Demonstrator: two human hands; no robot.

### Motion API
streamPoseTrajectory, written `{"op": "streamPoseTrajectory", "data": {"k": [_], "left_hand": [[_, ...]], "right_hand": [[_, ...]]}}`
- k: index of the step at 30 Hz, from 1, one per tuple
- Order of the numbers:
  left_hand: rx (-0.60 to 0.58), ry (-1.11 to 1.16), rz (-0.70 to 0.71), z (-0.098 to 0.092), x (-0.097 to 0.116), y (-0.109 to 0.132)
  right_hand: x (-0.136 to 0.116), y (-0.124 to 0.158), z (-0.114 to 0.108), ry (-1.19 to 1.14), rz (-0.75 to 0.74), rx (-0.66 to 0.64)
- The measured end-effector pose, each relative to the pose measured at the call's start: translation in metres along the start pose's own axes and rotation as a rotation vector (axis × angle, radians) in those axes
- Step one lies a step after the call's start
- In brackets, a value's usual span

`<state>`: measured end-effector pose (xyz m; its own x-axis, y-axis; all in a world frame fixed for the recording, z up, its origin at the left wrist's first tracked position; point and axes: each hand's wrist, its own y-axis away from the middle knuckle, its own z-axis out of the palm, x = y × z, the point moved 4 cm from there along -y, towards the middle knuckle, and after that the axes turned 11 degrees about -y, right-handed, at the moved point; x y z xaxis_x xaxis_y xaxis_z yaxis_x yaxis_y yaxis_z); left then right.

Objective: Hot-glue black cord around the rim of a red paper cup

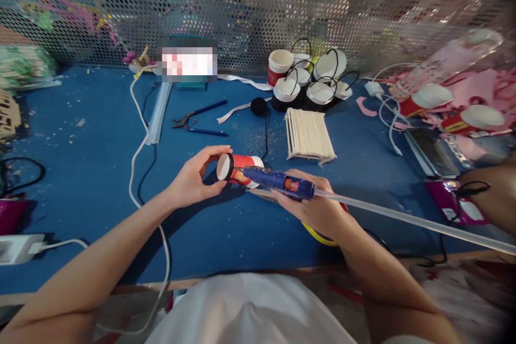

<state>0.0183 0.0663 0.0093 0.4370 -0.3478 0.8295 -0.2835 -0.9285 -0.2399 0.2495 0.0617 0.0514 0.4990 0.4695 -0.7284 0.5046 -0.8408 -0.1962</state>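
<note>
A red paper cup (pixel 243 161) was held on its side above the front half of the table (pixel 217 242).
From left: a white cable (pixel 130 185) ran to the front edge; pliers (pixel 186 120) lay spread; the left hand (pixel 187 180), half-curled, held the cup between thumb and fingers; a black yarn ball (pixel 258 106) lay beyond; a blue glue gun (pixel 268 177), wrapped in the right hand's (pixel 318 209) curled fingers, hid part of the cup; black-handled cups (pixel 286 90) crowded the back edge; a phone (pixel 431 151) lay toward the right edge.

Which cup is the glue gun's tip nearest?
The red, black-banded cup, held by the left hand; the other cups sit farther back or off to the right.
</note>
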Motion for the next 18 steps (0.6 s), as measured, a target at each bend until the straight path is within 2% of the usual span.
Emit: {"op": "streamPoseTrajectory", "data": {"k": [3, 7, 13, 18], "left_hand": [[-0.002, 0.008, -0.004, 0.0, -0.0014, 0.0001], [0.008, 0.04, -0.014, 0.001, -0.0039, -0.0008], [0.005, 0.081, -0.017, 0.001, -0.0039, -0.0012], [-0.041, 0.044, 0.017, -0.0004, -0.0003, 0.0001]], "right_hand": [[-0.0004, 0.0011, 0.0033, 0.032, -0.046, -0.056], [-0.0043, 0.0017, 0.0025, 0.074, -0.104, 0.007], [-0.0094, 0.0004, 0.0021, 0.037, -0.092, -0.011], [-0.0003, 0.0, -0.0012, 0.001, -0.066, 0.028]]}}
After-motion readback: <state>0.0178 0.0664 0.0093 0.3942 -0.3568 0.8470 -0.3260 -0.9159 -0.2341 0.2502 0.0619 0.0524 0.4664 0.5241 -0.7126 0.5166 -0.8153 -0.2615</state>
